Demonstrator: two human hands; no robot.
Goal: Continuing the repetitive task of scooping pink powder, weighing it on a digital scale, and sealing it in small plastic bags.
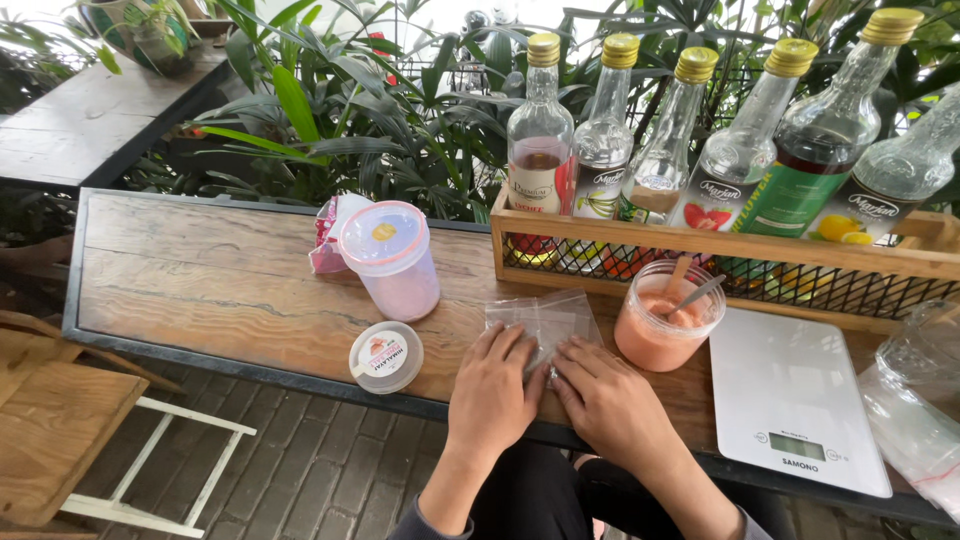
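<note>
- On the wooden surface [200, 290], near its front edge, a small clear bag [545, 322] is lying flat, with both hands resting on its near end.
- Left hand [490, 390] is pressing down with fingers spread and flat, holding nothing in its grip; right hand [610, 400] is lying just beside it, fingertips [565, 362] on the bag, also flat and not closed round anything.
- Step in hand looks like smoothing or pressing the bag's edge, though the plastic is too transparent to tell whether it is being sealed or opened.
- Next move probably calls for pinching the thin film between thumb and finger without creasing it.
- Just to the right, an open tub [665, 320] of pink powder with a spoon [695, 295] is standing beside a white scale [790, 395].
- Further left, a lidded jar [392, 262] and a small round tin [386, 357] are standing apart from the hands.
</note>
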